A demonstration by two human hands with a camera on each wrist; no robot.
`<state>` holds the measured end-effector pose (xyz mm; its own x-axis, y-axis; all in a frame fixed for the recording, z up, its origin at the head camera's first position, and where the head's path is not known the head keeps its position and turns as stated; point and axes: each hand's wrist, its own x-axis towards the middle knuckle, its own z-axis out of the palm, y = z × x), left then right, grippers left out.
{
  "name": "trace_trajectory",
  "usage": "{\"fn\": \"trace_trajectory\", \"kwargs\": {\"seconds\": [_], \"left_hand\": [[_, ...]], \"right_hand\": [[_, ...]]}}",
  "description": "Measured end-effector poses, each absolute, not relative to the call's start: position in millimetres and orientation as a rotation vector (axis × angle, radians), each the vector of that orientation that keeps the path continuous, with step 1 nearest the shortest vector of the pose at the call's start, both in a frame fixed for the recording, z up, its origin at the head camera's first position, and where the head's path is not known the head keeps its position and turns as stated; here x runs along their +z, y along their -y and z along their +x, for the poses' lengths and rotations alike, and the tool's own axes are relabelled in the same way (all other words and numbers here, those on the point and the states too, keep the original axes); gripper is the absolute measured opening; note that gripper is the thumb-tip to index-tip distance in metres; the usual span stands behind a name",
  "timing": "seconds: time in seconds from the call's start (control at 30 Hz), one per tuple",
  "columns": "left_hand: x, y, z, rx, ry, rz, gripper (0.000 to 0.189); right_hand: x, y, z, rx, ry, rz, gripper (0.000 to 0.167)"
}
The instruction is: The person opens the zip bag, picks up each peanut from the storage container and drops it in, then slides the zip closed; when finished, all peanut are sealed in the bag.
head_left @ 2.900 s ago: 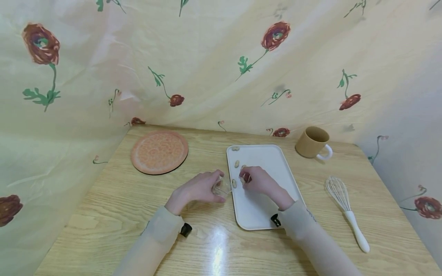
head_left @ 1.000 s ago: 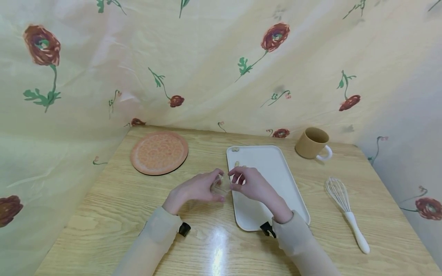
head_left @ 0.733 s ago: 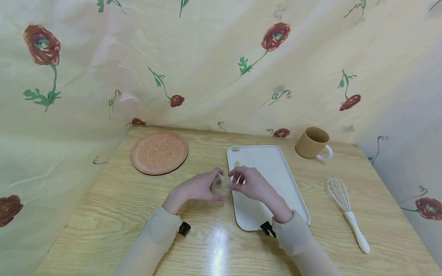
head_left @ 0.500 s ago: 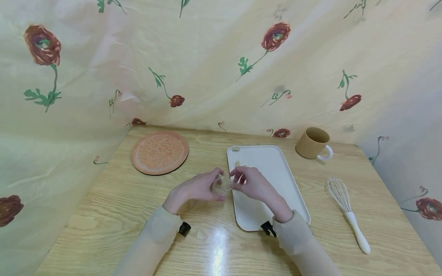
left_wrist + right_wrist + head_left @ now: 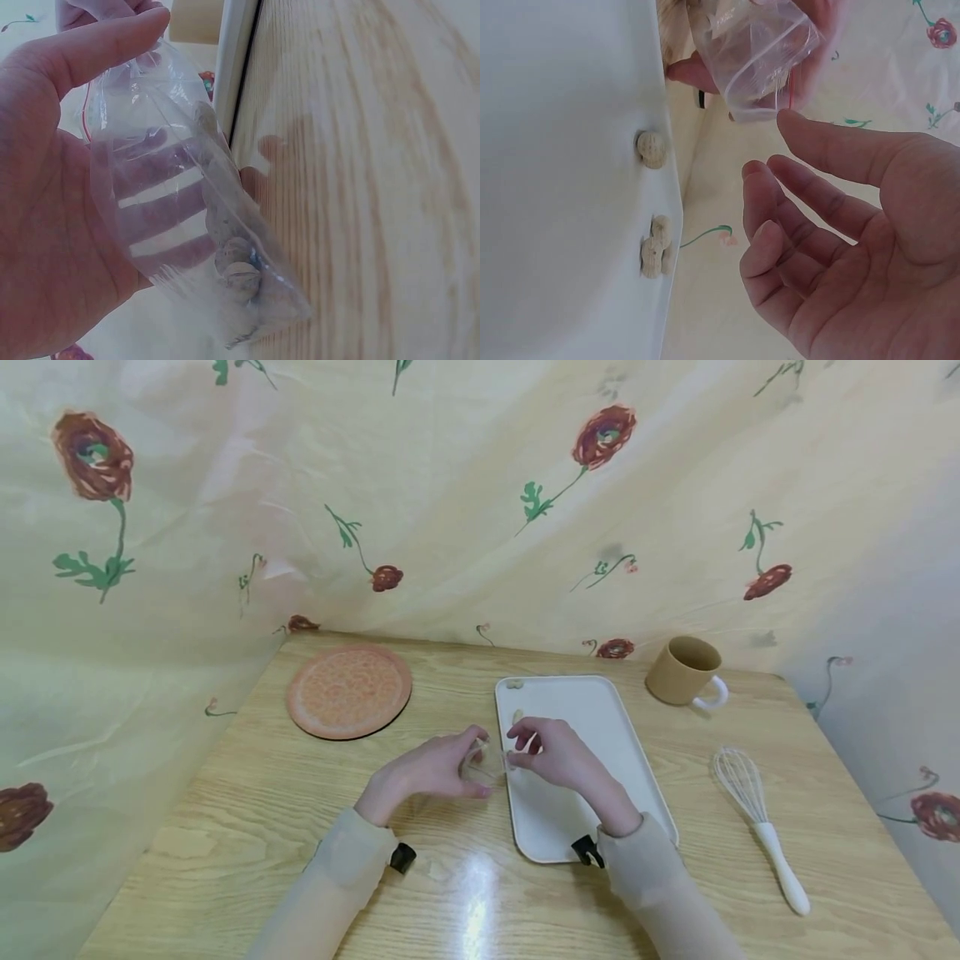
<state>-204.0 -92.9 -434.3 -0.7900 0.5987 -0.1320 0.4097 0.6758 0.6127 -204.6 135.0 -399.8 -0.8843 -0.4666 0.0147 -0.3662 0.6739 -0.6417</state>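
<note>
My left hand (image 5: 435, 768) holds a clear zip bag (image 5: 483, 762) just left of the white tray, fingers and thumb curved round it. Several peanuts (image 5: 240, 277) lie in the bag's lower part in the left wrist view. Right beside the bag's mouth is my right hand (image 5: 555, 752), over the tray's left side. In the right wrist view its fingers are loosely bent with nothing between them, thumb tip close to the bag's edge. More peanuts (image 5: 652, 149) lie along the rim of the white tray (image 5: 585, 710); one peanut (image 5: 514, 684) is in its far left corner.
A round orange-pink mat (image 5: 349, 692) lies at the back left of the wooden table (image 5: 247, 827). A tan mug (image 5: 681, 670) with a white handle stands behind the tray's right side. To the right lies a whisk (image 5: 761, 827) with a white handle. A flowered cloth (image 5: 450, 485) hangs behind.
My right hand went from a peanut on the tray to the bag's mouth, then drew back slightly right over the tray. My left hand has kept holding the bag in nearly the same place.
</note>
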Motion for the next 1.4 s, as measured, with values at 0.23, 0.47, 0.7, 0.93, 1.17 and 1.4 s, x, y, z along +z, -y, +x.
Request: {"fn": "trace_trajectory", "kwargs": {"seconds": [0.23,0.47,0.7,0.93,1.17,1.4], "left_hand": [[-433.2,95.3,-203.8,0.854,-2.557,0.819,0.075],[-433.4,95.6,-203.4,0.855,-2.565,0.830,0.073],[-434.1,95.7,-202.1,0.858,-2.559,0.834,0.072],[-434.5,95.1,-202.7,0.861,-2.549,0.835,0.072],[-432.8,93.6,-202.3,0.853,-2.548,0.837,0.071],[-433.9,93.5,-202.7,0.847,-2.552,0.831,0.071]], "right_hand": [[-400.0,-139.8,-216.4,-0.907,-2.704,-0.653,0.029],[-404.7,-142.0,-231.4,-0.685,-2.720,-0.731,0.037],[-415.2,-137.7,-240.7,-0.619,-2.636,-0.697,0.036],[-422.3,-132.6,-237.8,-0.659,-2.619,-0.711,0.037],[-424.1,-131.1,-232.8,-0.681,-2.653,-0.719,0.028],[-426.7,-132.8,-232.0,-0.711,-2.658,-0.703,0.026]]}}
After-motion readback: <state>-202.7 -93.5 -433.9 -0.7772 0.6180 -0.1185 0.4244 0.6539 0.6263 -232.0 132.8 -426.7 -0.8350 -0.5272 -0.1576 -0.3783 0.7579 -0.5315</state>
